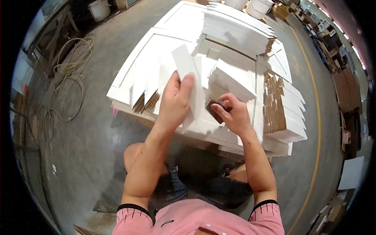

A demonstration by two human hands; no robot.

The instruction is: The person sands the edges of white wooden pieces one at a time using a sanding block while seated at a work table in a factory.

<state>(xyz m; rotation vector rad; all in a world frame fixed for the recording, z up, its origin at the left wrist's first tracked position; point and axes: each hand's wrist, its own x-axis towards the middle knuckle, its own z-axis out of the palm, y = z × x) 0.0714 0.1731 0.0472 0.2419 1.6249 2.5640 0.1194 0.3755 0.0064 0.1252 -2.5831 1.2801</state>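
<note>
So the strip (181,58) is up in the left hand (176,98), pinched with the thumb on its face, and it sticks out past the fingertips. Its long axis runs mostly away from the body, with the far end leaning a bit left. Another pale length shows just right of that hand, and tbh I can't tell if it's part of the same piece. The left hand is obviously the nearer one; the right hand (234,113) is off to the strip's right and a little closer to the body, gripping a dark brown block (214,111) between thumb and fingers. Block and strip are apart, with bare white panel (203,127) showing below in the gap, and I don't see anything solid wedged between them. Just beyond the right hand there's a small stack (233,76) of white pieces, so that side looks kinda tight to me. Left of the left hand sits another bunch (147,78) with brown ends, a bigger pile (288,115) is out to the right of the right hand, and a long row (239,31) lies well past both. Way off left on the floor there's a coiled hose (80,45).
</note>
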